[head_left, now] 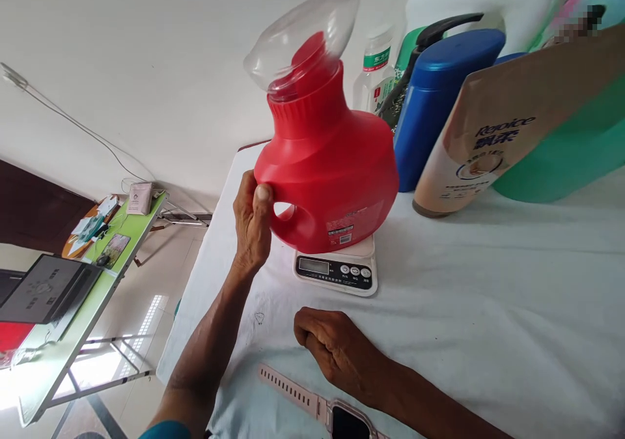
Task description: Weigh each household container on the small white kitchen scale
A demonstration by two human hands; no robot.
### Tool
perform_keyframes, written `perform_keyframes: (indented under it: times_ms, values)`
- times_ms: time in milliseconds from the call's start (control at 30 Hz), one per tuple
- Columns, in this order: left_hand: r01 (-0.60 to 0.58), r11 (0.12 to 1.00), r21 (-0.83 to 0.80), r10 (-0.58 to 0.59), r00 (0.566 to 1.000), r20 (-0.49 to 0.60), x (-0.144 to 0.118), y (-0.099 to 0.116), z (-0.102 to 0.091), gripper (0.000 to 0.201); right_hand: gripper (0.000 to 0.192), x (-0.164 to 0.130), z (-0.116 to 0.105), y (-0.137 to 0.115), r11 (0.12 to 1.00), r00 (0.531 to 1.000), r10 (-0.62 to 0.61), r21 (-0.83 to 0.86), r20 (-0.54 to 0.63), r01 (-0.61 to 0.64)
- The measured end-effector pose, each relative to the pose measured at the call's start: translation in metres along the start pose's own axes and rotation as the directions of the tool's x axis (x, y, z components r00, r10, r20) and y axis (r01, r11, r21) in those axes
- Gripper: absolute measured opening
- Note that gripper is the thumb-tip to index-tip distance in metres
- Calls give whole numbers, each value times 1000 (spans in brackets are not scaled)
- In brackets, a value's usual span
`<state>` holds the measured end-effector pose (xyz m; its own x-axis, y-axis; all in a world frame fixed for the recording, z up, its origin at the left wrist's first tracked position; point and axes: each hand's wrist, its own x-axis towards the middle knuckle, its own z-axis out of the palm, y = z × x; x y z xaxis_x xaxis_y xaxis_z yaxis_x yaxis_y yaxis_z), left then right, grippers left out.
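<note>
A red detergent jug (327, 172) stands on a small white kitchen scale (336, 268), which sits on a table covered with a white cloth (488, 309). The jug leans a little, and a clear plastic cap (303, 38) sits over its red neck at the top. The left hand (252, 224) is at the jug's handle side, fingers wrapped round the handle with the thumb pressed on its outer face, so it is clamped on the jug. The right hand (336, 351) rests on the cloth in front of the scale, nearer the person, curled into a loose fist with nothing seen in it and not touching the jug. Just in front of that hand lies a pink-strapped watch (317, 406) on the cloth. Behind the jug, a clear water bottle (374, 68) with a green label stands, and beside it to the jug's right a blue container (434, 100) with a black pump, then a beige refill pouch (502, 133) leaning against a green jug (576, 159). Well away from the jug, off to its left, a green-topped folding table (97, 276) carries a dark laptop (43, 289) and small items.
</note>
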<state>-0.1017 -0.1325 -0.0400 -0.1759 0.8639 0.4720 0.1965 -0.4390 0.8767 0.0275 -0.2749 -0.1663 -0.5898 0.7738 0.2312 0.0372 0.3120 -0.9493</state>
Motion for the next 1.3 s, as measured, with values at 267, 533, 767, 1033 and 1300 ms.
perform_keyframes:
  times_ms: [267, 533, 767, 1033, 1300]
  values:
    - [165, 982, -91, -145, 970, 195, -8, 14, 6, 68, 25, -1, 1, 0, 999, 1000, -27, -29, -14, 27]
    - [157, 977, -145, -156, 988, 21, 17, 12, 15, 65, 24, -2, -3, -3, 1000, 1000, 11, -14, 3, -11]
    - [16, 997, -74, -30, 981, -191, 84, -13, 6, 70, 24, -2, -1, -2, 1000, 1000, 5, 2, -1, -5]
    - [-73, 996, 42, 82, 947, -310, 163, -76, -7, 77, 22, -1, -3, 0, 1000, 1000, -15, -21, -14, 15]
    - [-86, 993, 79, 102, 964, -243, 208, -142, -18, 84, 21, -1, 3, 8, 1000, 999, -25, 12, -36, 26]
